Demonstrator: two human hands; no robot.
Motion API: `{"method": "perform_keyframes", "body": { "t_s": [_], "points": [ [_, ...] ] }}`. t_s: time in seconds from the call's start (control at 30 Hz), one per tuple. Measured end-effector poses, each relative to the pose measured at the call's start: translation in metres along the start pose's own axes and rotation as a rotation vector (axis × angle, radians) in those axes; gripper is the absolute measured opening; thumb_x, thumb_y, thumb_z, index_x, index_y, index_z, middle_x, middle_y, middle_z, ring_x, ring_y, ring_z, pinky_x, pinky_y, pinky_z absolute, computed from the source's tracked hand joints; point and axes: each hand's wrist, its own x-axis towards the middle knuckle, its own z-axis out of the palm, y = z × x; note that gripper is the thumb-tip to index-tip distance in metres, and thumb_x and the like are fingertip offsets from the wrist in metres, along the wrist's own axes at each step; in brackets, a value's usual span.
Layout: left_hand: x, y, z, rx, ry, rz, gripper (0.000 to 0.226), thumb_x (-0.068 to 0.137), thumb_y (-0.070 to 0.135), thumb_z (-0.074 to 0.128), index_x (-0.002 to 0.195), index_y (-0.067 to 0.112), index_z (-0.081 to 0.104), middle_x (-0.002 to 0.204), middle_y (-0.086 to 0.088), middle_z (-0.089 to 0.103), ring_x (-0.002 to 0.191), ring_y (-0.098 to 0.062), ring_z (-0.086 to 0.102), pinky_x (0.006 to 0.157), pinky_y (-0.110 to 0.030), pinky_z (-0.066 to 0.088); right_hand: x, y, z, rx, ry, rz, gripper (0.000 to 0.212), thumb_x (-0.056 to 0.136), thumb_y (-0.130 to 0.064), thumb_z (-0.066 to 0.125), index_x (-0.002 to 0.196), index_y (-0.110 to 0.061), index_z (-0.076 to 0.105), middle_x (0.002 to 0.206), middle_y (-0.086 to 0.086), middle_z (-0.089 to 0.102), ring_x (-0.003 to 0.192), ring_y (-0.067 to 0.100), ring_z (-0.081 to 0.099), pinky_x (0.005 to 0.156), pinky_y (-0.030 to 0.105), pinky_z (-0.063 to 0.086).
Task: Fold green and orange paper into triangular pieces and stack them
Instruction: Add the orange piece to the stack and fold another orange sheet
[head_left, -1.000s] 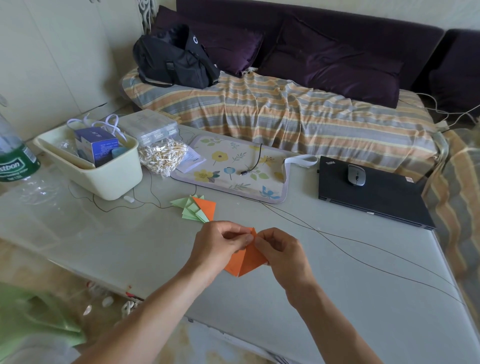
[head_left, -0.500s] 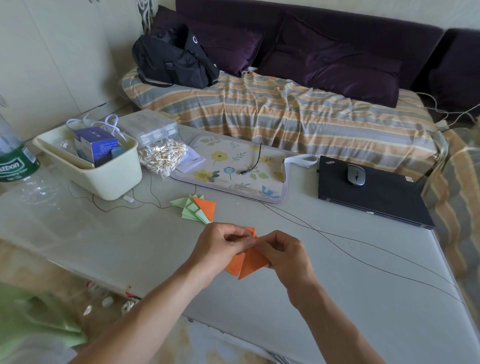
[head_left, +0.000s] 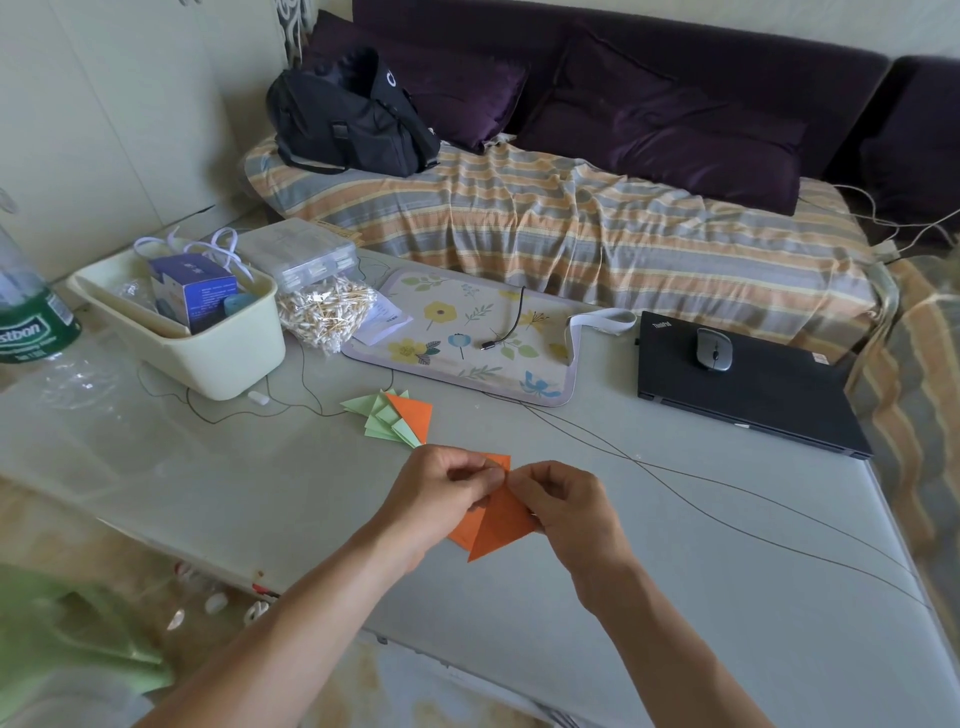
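Orange paper (head_left: 496, 525) is sitting between your two hands, lifted just above the pale table (head_left: 701, 597) near its front edge. Your left hand (head_left: 441, 499) is pinching its upper corner with curled fingers, and your right hand (head_left: 563, 506) is gripping its right side, thumb and fingertips closing on the fold. The piece is pointing down toward you as a triangle. Just beyond your hands, a small stack of folded pieces (head_left: 395, 418) is lying on the table, green ones fanning out with an orange one on top.
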Motion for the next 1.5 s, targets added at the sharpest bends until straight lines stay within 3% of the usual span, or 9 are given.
{"method": "perform_keyframes", "body": {
  "t_s": [0.17, 0.4, 0.6, 0.77, 0.9, 1.07, 1.17, 1.3, 1.5],
  "points": [
    [0.000, -0.006, 0.003, 0.102, -0.017, 0.020, 0.005, 0.083, 0.024, 0.081, 0.079, 0.021, 0.081, 0.070, 0.004, 0.075, 0.063, -0.007, 0.065, 0.072, -0.029, 0.055, 0.002, 0.001, -0.001, -0.019, 0.072, -0.016, 0.014, 0.094, -0.017, 0.068, 0.082, -0.011, 0.073, 0.073, 0.002, 0.072, 0.069, 0.013, 0.061, 0.070, 0.030, 0.049],
    [-0.002, -0.006, 0.005, 0.278, -0.008, 0.056, 0.009, 0.086, 0.028, 0.077, 0.079, 0.024, 0.080, 0.072, 0.007, 0.074, 0.071, -0.009, 0.070, 0.073, -0.031, 0.056, 0.001, 0.000, -0.002, -0.005, 0.076, -0.019, 0.012, 0.091, -0.018, 0.069, 0.082, -0.011, 0.072, 0.083, 0.013, 0.073, 0.071, 0.015, 0.061, 0.072, 0.035, 0.050],
    [-0.004, -0.006, 0.005, 0.317, -0.044, 0.050, 0.008, 0.084, 0.029, 0.078, 0.078, 0.024, 0.079, 0.073, 0.008, 0.076, 0.072, -0.008, 0.072, 0.076, -0.034, 0.059, 0.001, -0.004, -0.003, -0.014, 0.066, -0.024, 0.014, 0.090, -0.016, 0.067, 0.077, -0.012, 0.069, 0.067, -0.005, 0.063, 0.065, 0.011, 0.053, 0.066, 0.030, 0.045],
    [-0.004, -0.005, 0.007, 0.331, -0.056, 0.043, 0.009, 0.084, 0.030, 0.078, 0.077, 0.024, 0.079, 0.072, 0.008, 0.075, 0.072, -0.008, 0.071, 0.073, -0.030, 0.056, 0.001, -0.004, -0.003, -0.025, 0.071, -0.044, 0.014, 0.090, -0.014, 0.063, 0.076, -0.015, 0.065, 0.070, -0.005, 0.061, 0.071, 0.015, 0.052, 0.069, 0.033, 0.043],
    [-0.002, -0.005, 0.005, 0.252, -0.001, 0.028, 0.012, 0.085, 0.031, 0.076, 0.077, 0.023, 0.079, 0.072, 0.005, 0.074, 0.068, -0.010, 0.068, 0.067, -0.028, 0.053, 0.002, -0.002, -0.003, -0.018, 0.046, -0.019, 0.011, 0.092, -0.019, 0.066, 0.082, -0.015, 0.070, 0.076, 0.000, 0.068, 0.073, 0.014, 0.059, 0.073, 0.036, 0.051],
    [0.003, -0.004, 0.000, 0.078, 0.033, -0.038, 0.002, 0.087, 0.016, 0.077, 0.086, 0.017, 0.076, 0.068, 0.006, 0.067, 0.057, -0.005, 0.060, 0.063, -0.022, 0.051, 0.000, 0.001, -0.002, -0.027, 0.011, 0.019, 0.011, 0.095, -0.008, 0.063, 0.087, -0.004, 0.070, 0.069, 0.004, 0.067, 0.060, 0.012, 0.057, 0.066, 0.028, 0.051],
    [-0.001, 0.002, 0.000, -0.004, -0.066, -0.109, 0.027, 0.085, -0.005, 0.068, 0.104, 0.014, 0.071, 0.076, -0.001, 0.068, 0.055, -0.006, 0.063, 0.058, -0.017, 0.049, 0.002, 0.003, -0.004, -0.015, 0.043, 0.016, 0.009, 0.095, -0.010, 0.064, 0.090, -0.010, 0.071, 0.071, 0.005, 0.071, 0.062, 0.013, 0.060, 0.068, 0.030, 0.054],
    [0.000, 0.003, 0.003, -0.060, -0.093, -0.126, 0.047, 0.082, -0.007, 0.063, 0.119, 0.023, 0.065, 0.082, 0.003, 0.070, 0.067, -0.011, 0.062, 0.067, -0.023, 0.052, 0.003, 0.004, -0.004, 0.011, 0.048, 0.037, 0.009, 0.096, -0.010, 0.062, 0.099, -0.015, 0.069, 0.080, 0.008, 0.075, 0.066, 0.014, 0.064, 0.075, 0.033, 0.058],
    [0.000, 0.005, 0.003, -0.091, -0.069, -0.089, 0.048, 0.081, -0.010, 0.064, 0.118, 0.021, 0.060, 0.109, -0.005, 0.072, 0.072, -0.007, 0.068, 0.053, -0.016, 0.050, 0.004, 0.003, -0.004, 0.014, 0.073, 0.036, 0.007, 0.095, -0.008, 0.062, 0.098, -0.013, 0.067, 0.079, 0.009, 0.073, 0.063, 0.015, 0.062, 0.076, 0.036, 0.058]
  ]
}}
